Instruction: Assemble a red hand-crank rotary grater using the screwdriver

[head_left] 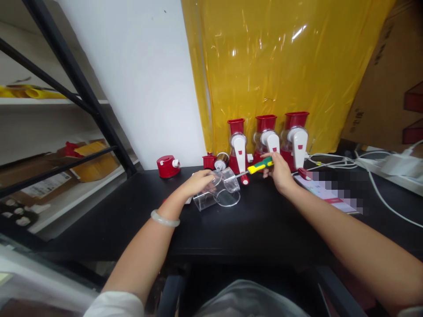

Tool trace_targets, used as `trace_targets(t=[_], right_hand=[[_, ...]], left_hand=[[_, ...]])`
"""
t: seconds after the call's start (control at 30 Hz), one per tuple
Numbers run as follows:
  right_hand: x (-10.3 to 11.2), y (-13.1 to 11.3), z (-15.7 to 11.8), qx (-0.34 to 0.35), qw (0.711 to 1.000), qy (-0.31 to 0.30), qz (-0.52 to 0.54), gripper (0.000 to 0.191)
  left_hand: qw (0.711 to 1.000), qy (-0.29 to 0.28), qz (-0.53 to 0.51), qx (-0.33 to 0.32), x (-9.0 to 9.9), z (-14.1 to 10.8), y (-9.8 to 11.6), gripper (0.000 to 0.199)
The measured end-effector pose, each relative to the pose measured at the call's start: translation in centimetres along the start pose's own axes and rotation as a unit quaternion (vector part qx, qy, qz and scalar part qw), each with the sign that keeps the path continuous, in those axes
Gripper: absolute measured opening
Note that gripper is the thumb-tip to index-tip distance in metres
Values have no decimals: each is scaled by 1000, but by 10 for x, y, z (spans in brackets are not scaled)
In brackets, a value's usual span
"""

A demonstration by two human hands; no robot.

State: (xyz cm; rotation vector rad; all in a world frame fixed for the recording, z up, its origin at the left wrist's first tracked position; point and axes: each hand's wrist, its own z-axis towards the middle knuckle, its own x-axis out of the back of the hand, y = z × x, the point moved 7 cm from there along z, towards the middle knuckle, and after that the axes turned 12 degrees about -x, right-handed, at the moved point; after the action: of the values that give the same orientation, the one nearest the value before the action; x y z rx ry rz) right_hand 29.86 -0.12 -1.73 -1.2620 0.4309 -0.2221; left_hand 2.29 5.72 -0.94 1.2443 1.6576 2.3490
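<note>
My left hand (201, 181) grips a clear plastic grater housing (228, 198) that lies on its side on the black table. In my right hand (279, 174) is a screwdriver (261, 166) with a green and yellow handle. Its metal shaft points left, and the tip reaches the housing's clear tube-shaped end; the exact contact point is too small to make out. Just behind the housing are a grater drum (221, 161) and a small red part (209, 161). A red round base (168, 166) with a white knob sits farther left.
Three red and white rotary graters (238, 147) stand in a row at the back, before a yellow plastic sheet (280, 66). A flat sheet or screen (325, 193) and white cables (373, 176) lie at the right. Shelving with a black frame (109, 132) borders the left.
</note>
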Motion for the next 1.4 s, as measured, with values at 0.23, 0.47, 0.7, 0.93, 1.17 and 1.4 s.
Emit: trace_targets(t=[0.23, 0.47, 0.7, 0.93, 1.17, 1.4], right_hand=[[-1, 4, 4, 0, 999, -35, 37, 27], [-1, 2, 3, -11, 1000, -17, 21, 27], [-1, -2, 2, 15, 1000, -7, -7, 42], [0, 5, 4, -21, 999, -18, 40, 34], [-1, -1, 3, -2, 999, -25, 22, 28], [-1, -2, 2, 24, 1000, -9, -17, 39]], left_hand=[[1000, 3, 10, -5, 1, 0, 1, 29], [1000, 10, 6, 1, 2, 0, 0, 30], [1000, 9, 14, -2, 2, -1, 1, 31], [1000, 9, 12, -8, 2, 1, -3, 30], [1000, 7, 6, -12, 2, 0, -2, 27], [1000, 6, 7, -7, 1, -1, 2, 29]])
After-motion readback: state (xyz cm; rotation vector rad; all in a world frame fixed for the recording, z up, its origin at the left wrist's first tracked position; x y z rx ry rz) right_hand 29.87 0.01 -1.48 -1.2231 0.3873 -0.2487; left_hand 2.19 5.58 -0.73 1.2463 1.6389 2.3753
